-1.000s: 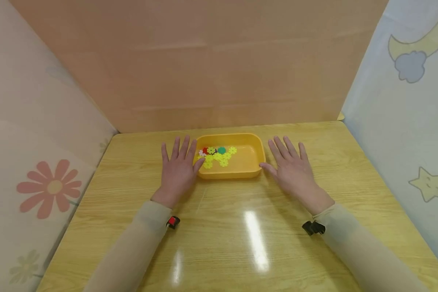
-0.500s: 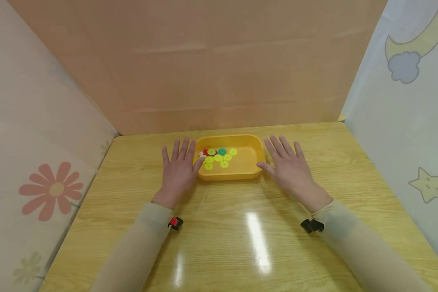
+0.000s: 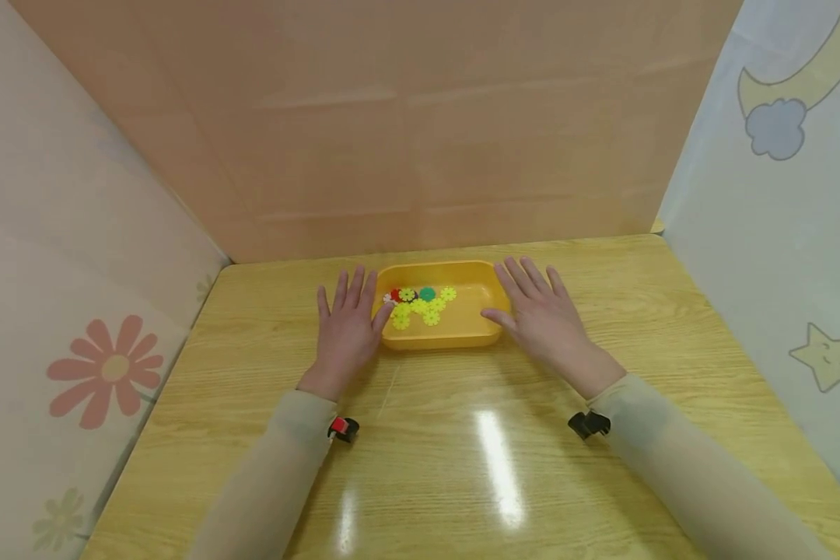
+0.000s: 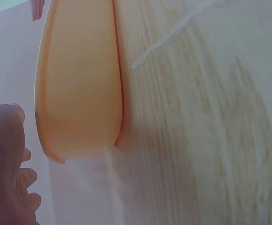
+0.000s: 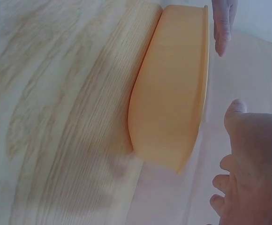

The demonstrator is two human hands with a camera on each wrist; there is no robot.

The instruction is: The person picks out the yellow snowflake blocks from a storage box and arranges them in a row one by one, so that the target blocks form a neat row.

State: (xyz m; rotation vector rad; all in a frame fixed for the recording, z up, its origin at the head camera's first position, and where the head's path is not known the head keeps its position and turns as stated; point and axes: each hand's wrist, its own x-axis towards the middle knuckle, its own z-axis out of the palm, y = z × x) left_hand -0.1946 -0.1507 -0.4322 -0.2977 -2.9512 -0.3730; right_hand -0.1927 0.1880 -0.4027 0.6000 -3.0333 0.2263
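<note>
**Tray (image 3: 437,342) flanked by left hand (image 3: 346,333) and right hand (image 3: 549,323), neither gripping**

Fingers on both hands are straight and spread, and nothing is held. From the head view, each thumb crosses the near end of the tray's rim; both wrist views, however, show a gap between hand and rim, so the hands appear to hover beside and above it without contact. The tray sits flat on the table (image 3: 427,467), between the two hands. Its contents lie mostly toward the left hand: yellow flower pieces (image 3: 418,306), a green piece (image 3: 428,294) and a red piece (image 3: 395,295), with bare floor toward the right hand.

Possible faults, by judgement: were the hands to close unevenly, the tray could skid or twist on the smooth tabletop. Were it raised, the uneven load might dip the left-hand end, and the loose pieces could slide that way. Thumbs dropping inside the rim could knock the pieces nearest the left hand. Pressing only on the sloping walls, without support beneath, might let the tray slip from between the palms.
</note>
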